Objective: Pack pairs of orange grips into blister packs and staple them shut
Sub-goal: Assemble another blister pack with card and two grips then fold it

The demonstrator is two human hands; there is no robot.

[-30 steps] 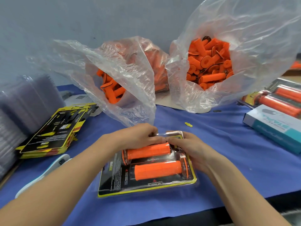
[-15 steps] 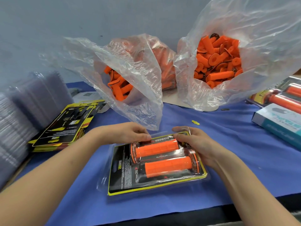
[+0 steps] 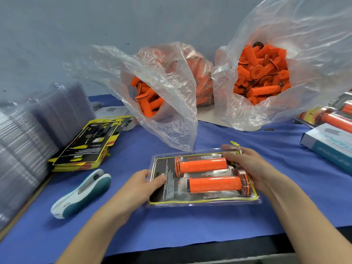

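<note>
Two bare forearms are showing from the lower edge of the view, with no sleeve reaching into sight on either one. The left hand (image 3: 141,187) and the right hand (image 3: 247,164) are wearing no gloves. No ring, watch, bracelet or strap is showing on the wrists or on the fingers (image 3: 231,154). The nails that are showing are looking short and unpainted.
</note>
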